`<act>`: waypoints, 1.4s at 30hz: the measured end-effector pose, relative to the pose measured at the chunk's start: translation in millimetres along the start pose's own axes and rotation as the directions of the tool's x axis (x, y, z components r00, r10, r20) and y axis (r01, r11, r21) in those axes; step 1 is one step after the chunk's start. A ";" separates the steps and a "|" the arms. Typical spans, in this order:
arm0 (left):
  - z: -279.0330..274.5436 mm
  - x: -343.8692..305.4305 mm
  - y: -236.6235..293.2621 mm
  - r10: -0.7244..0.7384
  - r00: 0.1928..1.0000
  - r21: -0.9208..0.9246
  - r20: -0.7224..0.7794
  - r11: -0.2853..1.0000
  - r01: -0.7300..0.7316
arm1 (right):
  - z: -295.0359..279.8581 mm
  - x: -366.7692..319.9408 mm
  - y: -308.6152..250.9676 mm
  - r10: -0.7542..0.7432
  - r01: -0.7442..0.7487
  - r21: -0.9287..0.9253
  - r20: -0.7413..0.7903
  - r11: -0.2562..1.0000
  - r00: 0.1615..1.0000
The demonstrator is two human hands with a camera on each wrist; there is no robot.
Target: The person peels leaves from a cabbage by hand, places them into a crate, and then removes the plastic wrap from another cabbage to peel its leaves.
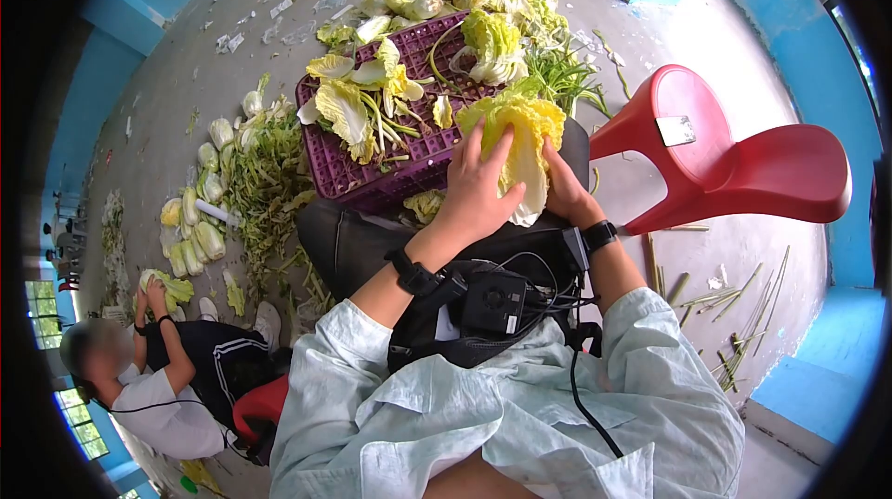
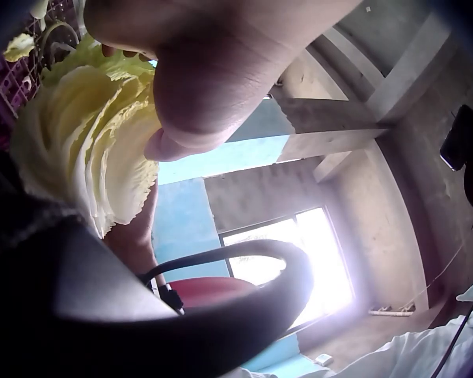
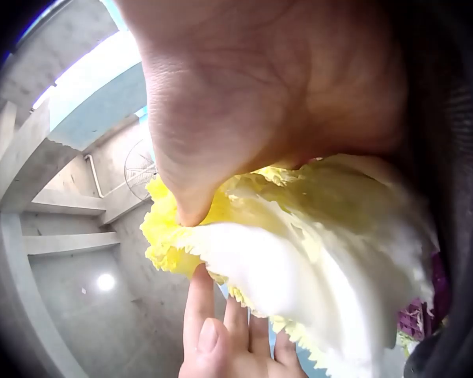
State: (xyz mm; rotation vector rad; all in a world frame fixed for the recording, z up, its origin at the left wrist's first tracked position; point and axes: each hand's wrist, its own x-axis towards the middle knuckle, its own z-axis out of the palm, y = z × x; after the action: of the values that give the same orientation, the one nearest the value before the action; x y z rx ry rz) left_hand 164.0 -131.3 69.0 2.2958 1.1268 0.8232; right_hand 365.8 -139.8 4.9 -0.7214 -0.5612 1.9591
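Observation:
A head of napa cabbage point(image 1: 530, 127), with frilly yellow leaf tops and thick white ribs, is held between both hands above the lap. Across its near left side my left hand point(image 1: 477, 190) is spread, fingers reaching up over the leaves. My right hand point(image 1: 565, 185) grips the opposite side, its thumb on the leaf edge. In the left wrist view the layered leaves point(image 2: 87, 146) fan out beside the left thumb. From the right wrist, a broad white-ribbed leaf point(image 3: 276, 268) shows under the palm, with left-hand fingers point(image 3: 235, 335) below it.
An upturned purple crate point(image 1: 348, 169) ahead bears loose leaves and another cabbage point(image 1: 492, 48). More cabbages and trimmings pile behind and left. A red chair point(image 1: 706, 127) stands right, a phone-like object on it. Another person point(image 1: 158, 369) sits left, holding leaves. Stalks litter the floor.

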 end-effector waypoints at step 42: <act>-32.4 -6.5 -161.8 -0.418 0.869 0.002 -0.266 0.901 0.434 | -2.3 -0.9 -0.9 0.012 -0.027 -0.085 -0.170 0.996 0.985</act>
State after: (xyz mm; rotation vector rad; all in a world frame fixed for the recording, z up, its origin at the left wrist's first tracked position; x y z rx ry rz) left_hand 50.5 -41.0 -9.9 1.9021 1.7203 0.9336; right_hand 368.3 -140.0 4.0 -0.9411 -0.5398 1.8786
